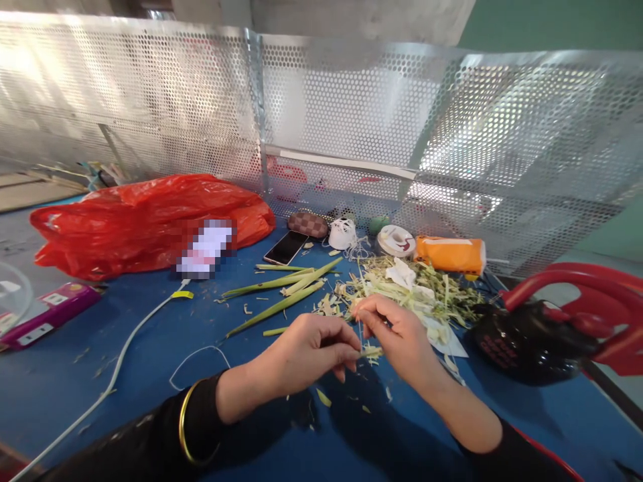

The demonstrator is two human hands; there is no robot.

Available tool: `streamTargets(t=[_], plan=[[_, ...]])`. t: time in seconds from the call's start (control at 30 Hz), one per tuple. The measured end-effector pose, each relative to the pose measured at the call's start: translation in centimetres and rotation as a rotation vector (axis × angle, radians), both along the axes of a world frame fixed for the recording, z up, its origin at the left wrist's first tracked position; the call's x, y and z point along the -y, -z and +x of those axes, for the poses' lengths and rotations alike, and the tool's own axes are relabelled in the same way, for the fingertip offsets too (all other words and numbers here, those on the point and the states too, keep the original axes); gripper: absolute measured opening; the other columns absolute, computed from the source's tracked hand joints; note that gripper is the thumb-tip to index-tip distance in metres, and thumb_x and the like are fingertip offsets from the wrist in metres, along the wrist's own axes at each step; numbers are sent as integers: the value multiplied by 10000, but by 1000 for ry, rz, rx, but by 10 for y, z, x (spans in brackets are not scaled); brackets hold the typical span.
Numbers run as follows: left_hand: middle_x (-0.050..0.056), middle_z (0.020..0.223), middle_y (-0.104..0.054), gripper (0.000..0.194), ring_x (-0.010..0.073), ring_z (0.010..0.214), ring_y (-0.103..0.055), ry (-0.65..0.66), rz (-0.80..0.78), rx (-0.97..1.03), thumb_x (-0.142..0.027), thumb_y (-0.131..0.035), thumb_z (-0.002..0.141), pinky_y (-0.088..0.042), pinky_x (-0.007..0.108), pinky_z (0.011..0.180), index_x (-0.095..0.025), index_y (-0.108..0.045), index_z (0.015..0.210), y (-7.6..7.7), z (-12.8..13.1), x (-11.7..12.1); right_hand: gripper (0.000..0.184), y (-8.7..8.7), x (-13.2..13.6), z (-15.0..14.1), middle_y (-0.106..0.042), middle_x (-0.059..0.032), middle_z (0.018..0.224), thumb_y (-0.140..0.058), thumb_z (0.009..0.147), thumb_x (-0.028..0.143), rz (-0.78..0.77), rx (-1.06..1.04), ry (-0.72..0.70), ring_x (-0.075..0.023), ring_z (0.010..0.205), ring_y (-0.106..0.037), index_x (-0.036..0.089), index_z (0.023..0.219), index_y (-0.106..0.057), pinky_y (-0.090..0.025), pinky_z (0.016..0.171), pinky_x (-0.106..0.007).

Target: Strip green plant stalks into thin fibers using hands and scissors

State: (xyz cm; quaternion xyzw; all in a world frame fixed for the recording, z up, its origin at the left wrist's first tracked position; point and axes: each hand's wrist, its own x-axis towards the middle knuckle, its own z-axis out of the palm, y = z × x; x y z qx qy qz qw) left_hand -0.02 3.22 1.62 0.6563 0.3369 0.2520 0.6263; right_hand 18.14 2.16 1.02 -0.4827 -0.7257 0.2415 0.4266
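My left hand is closed in a pinch on a small pale green plant piece, whose frayed end sticks out past the fingertips. Just to its right, my right hand is pinched too, with a thin white thread running down from its fingertips towards the plant piece. Whether the thread goes around the piece I cannot tell. Long green stalks with pointed ends lie beyond my left hand. Behind my right hand spreads a heap of shredded green plant bits, with white paper scraps among them.
A red plastic bag, a phone and a brown checkered case lie at the back. Alongside are a white thread spool, a tape roll and an orange packet. A black kettle stands right; a white cable crosses left.
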Motion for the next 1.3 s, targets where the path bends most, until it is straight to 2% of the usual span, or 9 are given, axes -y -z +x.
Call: streamTargets(t=[0.1,0.23,0.33,0.43,0.6,0.8,0.9,1.07,1.3], plan=[[-20,653,-625,46,95,557,-583,-89,20,71,-213,-591,774,-485,216,585,-173,-607,758,-2,0,-1,267,6,-3,0,-511,23,616,-485,923,275,-74,68,25,-135,600,-500,195,676,-545,-402,571,-250],[-18,674,-640,44,97,572,-597,-264,183,55,-215,-585,793,-485,216,598,-179,-609,787,2,-1,-6,238,14,0,-4,-523,22,617,-470,916,238,-75,233,11,-131,584,-480,198,686,-520,-356,536,-233],[-23,649,-634,66,107,569,-603,-384,342,-32,-221,-574,803,-482,219,583,-181,-626,800,8,-3,-9,237,16,5,-8,-557,5,651,-442,927,203,44,360,-25,-133,585,-493,197,699,-504,-337,545,-237],[-18,657,-651,91,120,586,-609,-452,478,-147,-219,-568,802,-478,228,590,-185,-653,802,11,-5,-12,240,16,12,-13,-555,-13,653,-408,933,156,270,534,-68,-144,575,-473,185,734,-539,-311,567,-265],[-15,659,-682,135,132,591,-616,-397,534,-300,-216,-558,808,-449,229,580,-204,-693,811,11,-7,-13,242,9,20,-18,-523,-21,627,-412,906,80,560,633,-61,-162,568,-412,168,752,-577,-272,578,-307],[16,767,-721,190,151,713,-643,-170,703,-379,-131,-540,773,-441,237,656,-190,-719,795,11,-5,-8,217,-3,21,-11,-531,-17,655,-427,931,107,512,493,-45,-154,612,-427,165,775,-566,-307,606,-301],[8,710,-703,214,138,645,-633,-96,547,-331,-105,-520,729,-448,223,609,-178,-714,781,13,-3,-6,224,-5,17,-6,-533,-4,675,-413,937,115,365,403,-32,-140,626,-450,178,764,-541,-322,600,-283],[-21,652,-648,149,112,535,-606,-126,129,-174,-168,-532,713,-477,213,542,-162,-668,774,13,-1,-8,204,-5,10,0,-497,26,652,-468,940,202,137,169,31,-116,598,-455,195,746,-529,-356,560,-237],[-27,609,-632,101,89,483,-563,1,-30,-176,-186,-565,705,-482,206,515,-149,-659,711,5,1,-4,214,-2,3,3,-519,23,640,-512,914,250,12,110,-18,-128,600,-475,202,713,-569,-372,567,-243]])
